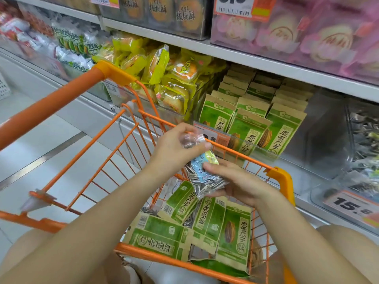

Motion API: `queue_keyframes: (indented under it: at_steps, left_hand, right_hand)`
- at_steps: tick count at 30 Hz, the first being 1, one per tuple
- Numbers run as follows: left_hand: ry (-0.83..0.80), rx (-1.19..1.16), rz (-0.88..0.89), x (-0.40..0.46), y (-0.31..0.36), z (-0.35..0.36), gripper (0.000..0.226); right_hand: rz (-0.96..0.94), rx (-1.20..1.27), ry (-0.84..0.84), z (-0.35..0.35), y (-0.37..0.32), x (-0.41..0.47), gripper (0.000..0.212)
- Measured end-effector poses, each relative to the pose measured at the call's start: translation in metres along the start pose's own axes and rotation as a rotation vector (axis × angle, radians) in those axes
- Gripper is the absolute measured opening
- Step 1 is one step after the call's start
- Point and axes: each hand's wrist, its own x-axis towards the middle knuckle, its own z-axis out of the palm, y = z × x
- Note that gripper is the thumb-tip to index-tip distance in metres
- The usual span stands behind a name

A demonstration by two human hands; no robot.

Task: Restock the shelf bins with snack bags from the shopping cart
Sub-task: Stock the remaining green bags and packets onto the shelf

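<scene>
step: lift clear seed bag (pixel 202 179) from cart (pixel 283 177) | left hand (pixel 174 148) pinches top, right hand (pixel 235 181) cups bottom | carry to far-right bin (pixel 361 144), keep it level

Snack bags (pixel 205 226) in cart (pixel 184 256), shelf bins (pixel 264 152) just behind.

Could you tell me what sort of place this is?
Most likely a supermarket snack aisle: an orange shopping cart holds green snack bags, shelf bins hold more of them, and a price tag hangs below.
</scene>
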Motion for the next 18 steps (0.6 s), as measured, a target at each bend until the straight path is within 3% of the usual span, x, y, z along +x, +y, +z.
queue_keyframes:
  at_steps: [3, 6, 9, 12, 16, 18]
  left_hand:
    - [0.074, 0.241, 0.135, 0.000, 0.003, -0.003, 0.037]
    - [0.010, 0.032, -0.006, 0.004, 0.010, -0.010, 0.053]
    - [-0.127, -0.073, -0.100, 0.005, 0.014, -0.010, 0.040]
    - [-0.189, -0.024, -0.070, 0.009, 0.021, -0.011, 0.042]
    - [-0.126, 0.111, 0.007, 0.018, 0.034, -0.007, 0.042]
    - [-0.092, 0.138, 0.035, 0.020, 0.045, -0.003, 0.046]
  right_hand:
    - [-0.052, 0.006, 0.007, 0.000, 0.000, 0.001, 0.080]
    - [-0.117, 0.089, -0.054, -0.001, -0.002, -0.003, 0.066]
    - [-0.155, 0.127, -0.104, 0.001, -0.003, -0.006, 0.064]
    - [-0.125, 0.116, -0.082, -0.002, -0.007, -0.010, 0.072]
    - [-0.094, 0.071, -0.039, -0.002, -0.019, -0.023, 0.047]
    - [-0.081, 0.026, 0.017, -0.005, -0.028, -0.030, 0.050]
